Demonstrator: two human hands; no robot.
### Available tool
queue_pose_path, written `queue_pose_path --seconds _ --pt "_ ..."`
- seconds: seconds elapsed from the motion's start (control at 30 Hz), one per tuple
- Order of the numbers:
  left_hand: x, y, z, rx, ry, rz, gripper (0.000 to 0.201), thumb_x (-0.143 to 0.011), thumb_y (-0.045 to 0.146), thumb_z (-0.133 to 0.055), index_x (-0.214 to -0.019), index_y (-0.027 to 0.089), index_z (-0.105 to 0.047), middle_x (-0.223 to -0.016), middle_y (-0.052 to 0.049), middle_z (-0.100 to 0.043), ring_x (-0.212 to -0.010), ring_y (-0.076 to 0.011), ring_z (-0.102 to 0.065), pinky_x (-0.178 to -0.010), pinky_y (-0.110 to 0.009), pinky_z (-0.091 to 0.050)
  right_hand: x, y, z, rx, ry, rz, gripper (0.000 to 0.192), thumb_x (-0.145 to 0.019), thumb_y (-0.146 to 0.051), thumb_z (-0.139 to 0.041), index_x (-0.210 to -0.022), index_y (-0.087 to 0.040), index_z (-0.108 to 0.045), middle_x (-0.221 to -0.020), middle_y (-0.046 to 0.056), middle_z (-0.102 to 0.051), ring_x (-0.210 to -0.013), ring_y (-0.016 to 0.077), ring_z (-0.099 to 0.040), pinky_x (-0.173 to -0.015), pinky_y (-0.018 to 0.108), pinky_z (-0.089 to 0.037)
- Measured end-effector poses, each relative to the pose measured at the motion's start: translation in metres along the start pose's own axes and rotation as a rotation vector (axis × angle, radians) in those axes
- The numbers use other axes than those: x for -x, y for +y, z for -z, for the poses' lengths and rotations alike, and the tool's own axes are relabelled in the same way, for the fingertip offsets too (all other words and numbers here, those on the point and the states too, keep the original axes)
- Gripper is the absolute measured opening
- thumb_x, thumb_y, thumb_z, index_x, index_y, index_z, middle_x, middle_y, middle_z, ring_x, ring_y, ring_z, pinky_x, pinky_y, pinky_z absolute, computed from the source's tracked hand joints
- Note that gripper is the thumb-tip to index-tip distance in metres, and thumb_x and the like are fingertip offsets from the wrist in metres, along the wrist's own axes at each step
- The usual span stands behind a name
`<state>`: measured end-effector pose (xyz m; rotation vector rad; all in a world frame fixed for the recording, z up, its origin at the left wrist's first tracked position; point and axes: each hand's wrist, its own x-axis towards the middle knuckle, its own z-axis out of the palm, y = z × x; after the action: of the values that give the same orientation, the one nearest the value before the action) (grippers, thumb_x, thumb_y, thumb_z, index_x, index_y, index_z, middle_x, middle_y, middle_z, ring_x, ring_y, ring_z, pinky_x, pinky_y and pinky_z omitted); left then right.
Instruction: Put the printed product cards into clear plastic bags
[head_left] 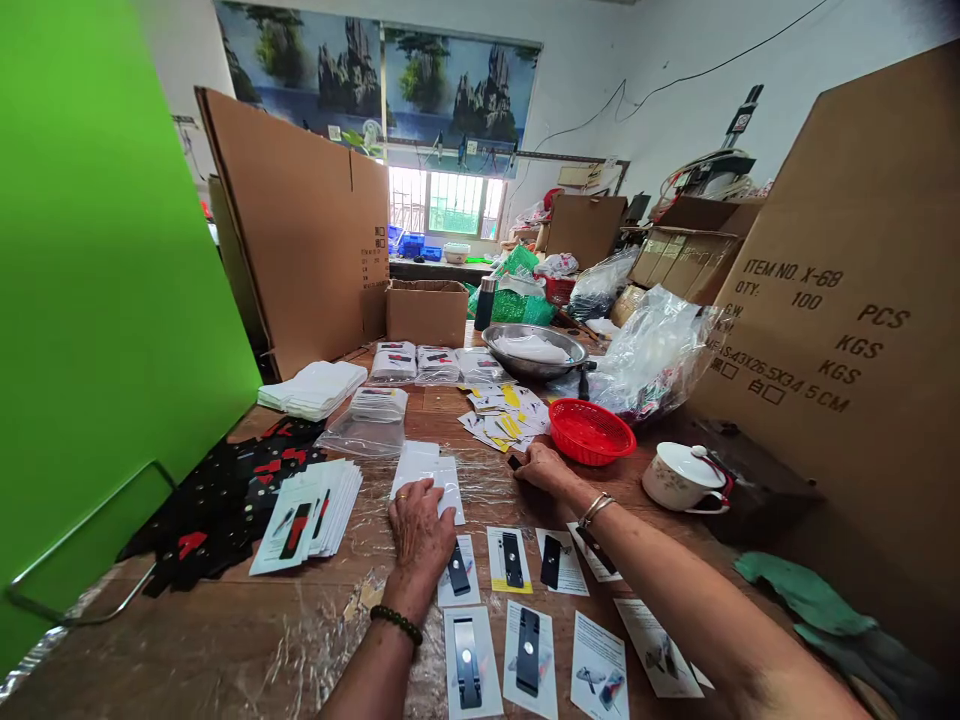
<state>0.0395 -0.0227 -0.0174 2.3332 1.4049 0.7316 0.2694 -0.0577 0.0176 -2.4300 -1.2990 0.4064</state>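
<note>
My left hand (420, 525) lies with its fingers spread over several white cards (448, 485) on the plastic-covered table. Between the fingertips of my right hand (547, 470) is a small flat black piece (514, 462), mostly hidden by the hand. Two rows of printed cards are laid out nearer me, most with a black phone stand on top, such as this black stand (528, 650); one printed card (598, 665) shows only its picture and text. Loose yellow-and-white leaflets (506, 415) lie beyond my right hand, beside a red plastic basket (591, 432).
At left, a stack of carded stands (307, 520) sits by a pile of black and red pieces (225, 490). Bagged packs (394, 362), a metal bowl (536, 350) and a lidded cup (684, 478) stand farther out. Tall cardboard (840, 220) walls the right side.
</note>
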Motion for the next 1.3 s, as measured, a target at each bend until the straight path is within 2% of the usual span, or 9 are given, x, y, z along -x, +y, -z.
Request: queue_pose_path --seconds 0.17,0.27,0.33,0.5,0.7,0.87,1.0,1.2,1.3 --pt "0.000 0.002 0.001 -0.002 -0.002 -0.007 0.027 -0.078 0.022 -0.058 -0.100 0.022 -0.072 -0.125 -0.007 -0.065 -0.122 -0.0277 -0.048 -0.104 -0.044 -0.033 0.063 0.013 0.020 -0.213 -0.090 0.024 0.041 -0.072 -0.015 -0.066 -0.113 -0.018 -0.062 -0.072 -0.003 -0.064 -0.058 0.0120 -0.057 -0.049 0.019 -0.037" --pt "0.000 0.003 0.000 -0.006 -0.004 -0.020 0.026 -0.078 0.023 -0.058 -0.100 0.023 -0.072 -0.125 -0.006 -0.065 -0.122 -0.0276 -0.048 -0.103 -0.043 -0.033 0.123 0.033 0.028 -0.498 -0.188 0.105 0.020 -0.075 -0.023 -0.059 -0.093 -0.016 -0.066 -0.065 -0.002 -0.061 -0.053 0.0113 -0.051 -0.047 0.021 -0.036" --pt "-0.001 0.004 0.000 -0.014 -0.003 -0.027 0.025 -0.078 0.024 -0.058 -0.099 0.024 -0.072 -0.125 -0.006 -0.065 -0.122 -0.0275 -0.047 -0.103 -0.043 -0.032 0.159 0.047 0.025 -0.557 -0.174 0.082 0.017 -0.073 -0.027 -0.060 -0.085 -0.016 -0.065 -0.057 -0.004 -0.055 -0.050 0.0110 -0.048 -0.047 0.021 -0.034" --pt "-0.002 0.005 -0.001 -0.030 -0.007 -0.026 0.025 -0.078 0.025 -0.058 -0.099 0.024 -0.072 -0.126 -0.005 -0.064 -0.123 -0.0278 -0.047 -0.102 -0.043 -0.033 0.213 0.067 -0.003 -0.619 -0.044 -0.044 0.039 -0.071 -0.035 -0.060 -0.105 -0.018 -0.064 -0.064 -0.004 -0.057 -0.053 0.0138 -0.053 -0.049 0.024 -0.041" --pt "-0.003 0.005 0.000 -0.041 -0.011 -0.046 0.027 -0.078 0.025 -0.057 -0.101 0.024 -0.072 -0.126 -0.006 -0.064 -0.122 -0.0281 -0.048 -0.103 -0.043 -0.033 0.228 0.065 -0.029 -0.544 0.045 -0.111 0.022 -0.078 -0.037 -0.050 -0.090 -0.021 -0.058 -0.066 -0.002 -0.059 -0.050 0.0155 -0.056 -0.048 0.027 -0.044" --pt "-0.004 0.005 0.000 -0.038 -0.007 -0.048 0.027 -0.078 0.025 -0.057 -0.100 0.023 -0.072 -0.126 -0.006 -0.064 -0.122 -0.0280 -0.048 -0.103 -0.043 -0.033 0.230 0.059 -0.026 -0.187 0.141 -0.027 0.007 -0.080 -0.029 -0.050 -0.076 -0.023 -0.050 -0.066 0.000 -0.063 -0.062 0.0195 -0.060 -0.059 0.029 -0.041" --pt "-0.003 0.005 0.000 -0.038 -0.005 -0.036 0.027 -0.078 0.025 -0.058 -0.101 0.021 -0.072 -0.126 -0.006 -0.065 -0.122 -0.0276 -0.048 -0.103 -0.043 -0.033 0.226 0.051 -0.021 -0.046 0.088 -0.006 0.003 -0.084 -0.024 -0.051 -0.081 -0.023 -0.052 -0.067 0.000 -0.065 -0.067 0.0214 -0.063 -0.061 0.028 -0.037" --pt "0.000 0.000 0.000 -0.023 0.015 -0.042 0.026 -0.079 0.023 -0.057 -0.100 0.021 -0.072 -0.124 -0.008 -0.065 -0.121 -0.0273 -0.049 -0.104 -0.043 -0.033 0.221 0.050 -0.030 0.162 0.077 0.088 0.014 -0.091 -0.021 -0.049 -0.079 -0.024 -0.057 -0.070 0.002 -0.069 -0.067 0.0211 -0.066 -0.056 0.028 -0.033" --pt "0.002 -0.003 0.000 -0.018 0.043 -0.043 0.024 -0.078 0.021 -0.058 -0.098 0.022 -0.072 -0.122 -0.006 -0.067 -0.119 -0.0269 -0.051 -0.102 -0.043 -0.035 0.200 0.050 -0.026 0.226 0.114 0.182 0.019 -0.090 -0.023 -0.052 -0.073 -0.023 -0.059 -0.071 0.003 -0.067 -0.068 0.0210 -0.064 -0.057 0.028 -0.034"
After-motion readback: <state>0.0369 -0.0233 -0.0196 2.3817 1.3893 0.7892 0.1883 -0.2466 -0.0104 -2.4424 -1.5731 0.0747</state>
